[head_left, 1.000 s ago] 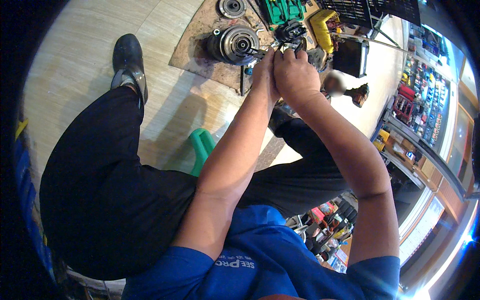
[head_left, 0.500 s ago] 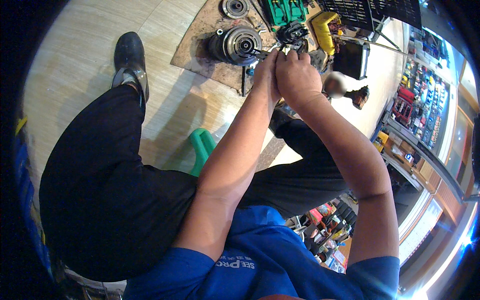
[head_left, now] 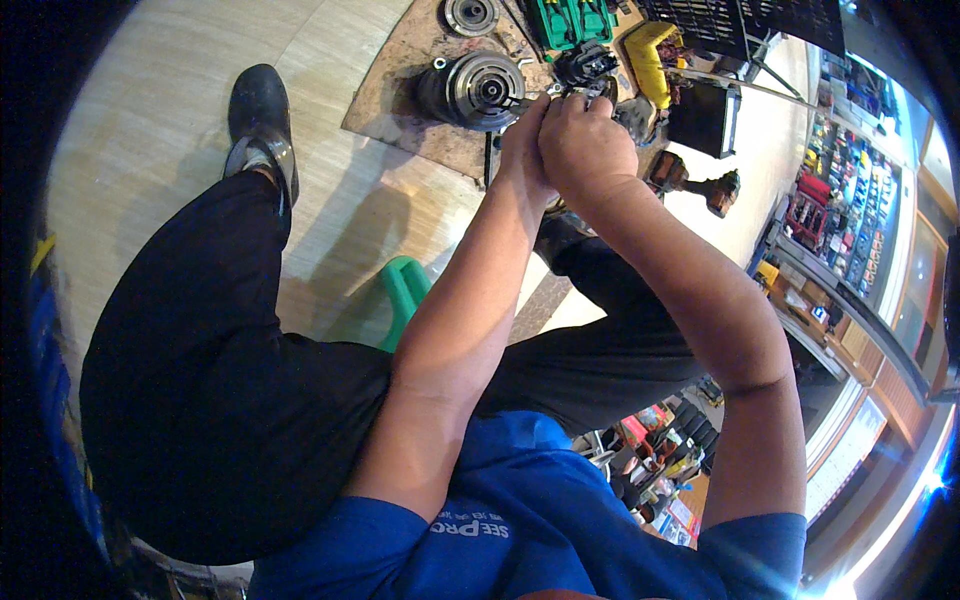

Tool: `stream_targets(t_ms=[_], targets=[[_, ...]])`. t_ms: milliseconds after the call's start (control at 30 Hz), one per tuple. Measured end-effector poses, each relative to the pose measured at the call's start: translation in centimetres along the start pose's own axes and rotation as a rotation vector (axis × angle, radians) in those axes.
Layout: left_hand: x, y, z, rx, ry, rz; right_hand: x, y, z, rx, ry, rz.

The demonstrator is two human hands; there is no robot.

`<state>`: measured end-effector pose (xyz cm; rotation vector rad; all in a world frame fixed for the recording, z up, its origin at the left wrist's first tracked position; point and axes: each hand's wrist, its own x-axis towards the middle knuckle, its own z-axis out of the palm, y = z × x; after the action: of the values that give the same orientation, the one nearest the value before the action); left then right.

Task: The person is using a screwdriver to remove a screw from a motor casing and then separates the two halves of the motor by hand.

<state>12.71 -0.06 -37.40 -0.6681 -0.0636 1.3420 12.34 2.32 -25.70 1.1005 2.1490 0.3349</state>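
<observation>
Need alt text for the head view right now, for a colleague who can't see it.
Seen from above, a seated person's left hand and right hand are pressed together over a small dark metal part, beside a round grey motor housing on a brown mat. A cordless drill lies on the floor to the right.

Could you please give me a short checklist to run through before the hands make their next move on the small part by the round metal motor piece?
1. Both hands on the work: left hand and right hand are pressed together over a small metal part. Ok.
2. Grip on that part: fingers hide it. Cannot tell.
3. Round metal motor piece resting steadily on the brown mat: ok.
4. Space around the hands: a black part and a yellow case crowd close. Not ok.
5. Power drill lies on the floor away from the hands. Ok.
6. Left foot in its black shoe stays off the mat. Ok.
</observation>
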Motion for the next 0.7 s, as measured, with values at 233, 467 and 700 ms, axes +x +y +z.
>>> stream_targets(t_ms=[233, 467, 700], targets=[[-1.1, 0.7, 1.0, 0.014, -0.01, -0.018, -0.1, -0.1, -1.2, -0.035, -0.02, -0.1], [-0.8, 0.6, 0.8, 0.03, 0.054, -0.014, -0.5, 0.1, -1.5, -0.023, -0.01, -0.095], [-1.1, 0.2, 0.9, 0.001, -0.033, -0.051, -0.9, 0.1, -1.2, 0.0, 0.007, -0.107]])
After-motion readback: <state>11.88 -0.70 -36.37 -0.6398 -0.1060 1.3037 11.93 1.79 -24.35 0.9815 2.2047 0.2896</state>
